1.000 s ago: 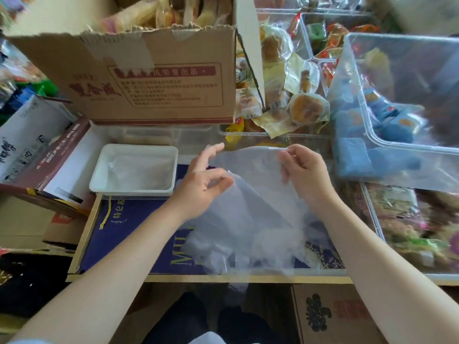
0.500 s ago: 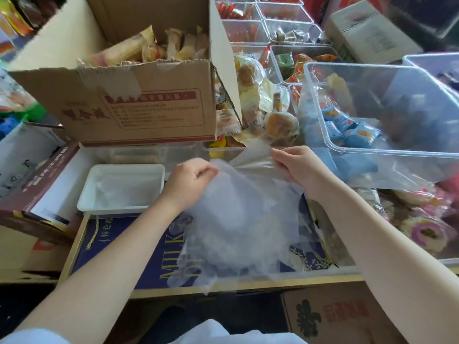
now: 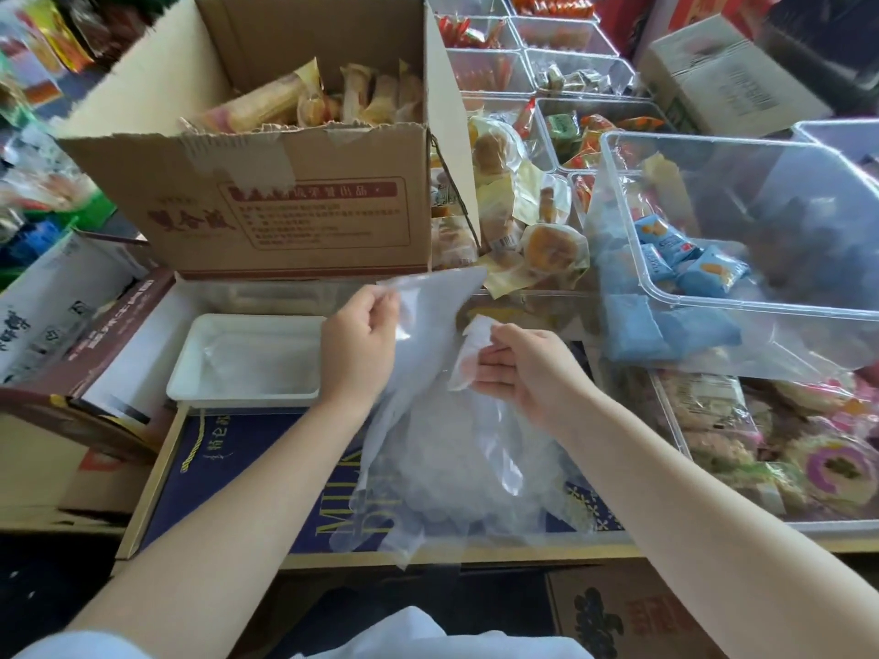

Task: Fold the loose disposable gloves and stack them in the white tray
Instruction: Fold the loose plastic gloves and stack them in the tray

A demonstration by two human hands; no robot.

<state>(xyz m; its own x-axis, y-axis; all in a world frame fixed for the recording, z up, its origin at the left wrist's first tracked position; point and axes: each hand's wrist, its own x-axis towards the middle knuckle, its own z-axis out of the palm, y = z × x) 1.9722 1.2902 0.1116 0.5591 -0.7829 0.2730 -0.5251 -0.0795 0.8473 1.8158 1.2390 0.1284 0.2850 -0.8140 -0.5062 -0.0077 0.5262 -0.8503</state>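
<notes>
Left hand (image 3: pixel 357 344) pinches top edge of a clear glove (image 3: pixel 428 325), lifted; right hand (image 3: pixel 516 366) grips a bunched fold. Loose glove pile (image 3: pixel 456 468) below on blue box (image 3: pixel 238 478). White tray (image 3: pixel 190 378) just left, thin clear layer inside.

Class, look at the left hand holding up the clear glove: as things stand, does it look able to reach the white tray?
Probably yes. The left hand holds the glove just right of the white tray, and nothing stands between them; the tray's top lies open.

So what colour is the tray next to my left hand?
White tray, seen in the head view, beside the left hand.
</notes>
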